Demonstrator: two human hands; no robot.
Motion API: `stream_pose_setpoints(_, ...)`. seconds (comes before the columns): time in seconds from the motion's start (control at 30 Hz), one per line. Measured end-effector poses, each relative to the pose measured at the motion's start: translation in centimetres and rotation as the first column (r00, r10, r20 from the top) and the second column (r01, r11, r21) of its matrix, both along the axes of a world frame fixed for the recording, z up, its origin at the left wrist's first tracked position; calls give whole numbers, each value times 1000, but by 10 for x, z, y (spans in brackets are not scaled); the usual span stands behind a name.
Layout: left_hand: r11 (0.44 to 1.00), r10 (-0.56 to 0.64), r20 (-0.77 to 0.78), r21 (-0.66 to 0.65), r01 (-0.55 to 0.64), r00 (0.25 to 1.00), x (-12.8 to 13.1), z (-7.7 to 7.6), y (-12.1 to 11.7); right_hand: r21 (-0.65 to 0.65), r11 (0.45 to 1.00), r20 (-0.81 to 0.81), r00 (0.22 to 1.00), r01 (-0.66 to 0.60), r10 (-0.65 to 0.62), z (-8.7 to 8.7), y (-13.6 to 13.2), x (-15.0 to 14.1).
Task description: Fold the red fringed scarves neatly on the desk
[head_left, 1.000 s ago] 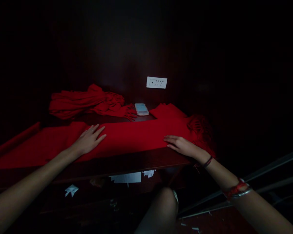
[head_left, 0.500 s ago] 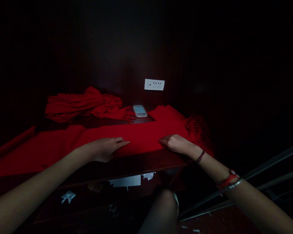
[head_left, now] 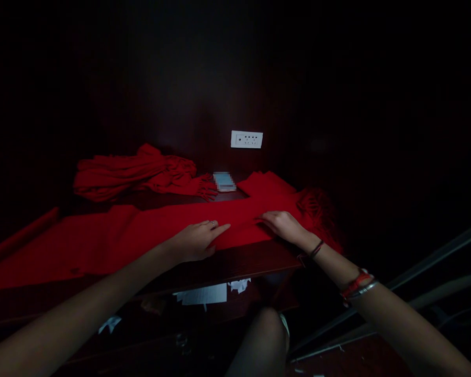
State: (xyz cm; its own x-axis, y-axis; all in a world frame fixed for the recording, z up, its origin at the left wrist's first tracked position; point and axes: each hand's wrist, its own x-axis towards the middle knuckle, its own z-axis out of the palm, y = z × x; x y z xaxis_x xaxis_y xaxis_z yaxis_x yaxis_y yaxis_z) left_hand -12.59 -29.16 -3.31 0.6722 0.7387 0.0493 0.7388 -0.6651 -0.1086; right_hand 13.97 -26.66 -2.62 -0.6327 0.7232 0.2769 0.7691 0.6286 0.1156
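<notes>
Probably smoothing the red cloth [head_left: 160, 220] lying directly beneath the fingers [head_left: 222, 229], with the left hand [head_left: 194, 241] loosely unclenched and the right hand [head_left: 283, 225] bent onto that fabric, pinching or merely pressing, impossible to tell which, likely needing next an even stroke between both

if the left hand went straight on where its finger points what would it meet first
Likely the right hand, across the flat red cloth; their exact heights are hard to judge.

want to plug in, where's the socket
In the head view, just right of centre: the socket is on the dark wall, above the flat red scarf.
</notes>
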Motion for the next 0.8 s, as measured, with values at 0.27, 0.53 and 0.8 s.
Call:
stream_pose_setpoints(0.27,971,112,-81,222,-92,990,-9,8,-8,214,972,30,995,-100,96,17,-12,9)
stream_pose_setpoints(0.53,994,-27,-44,104,31,999,-35,-16,-19,104,977,204,966,-185,161,-17,-26,15)
stream_pose_setpoints(0.8,972,-86,-164,203,119,983,-37,-9,-22,160,979,282,956,-128,79,-17,-22,17)
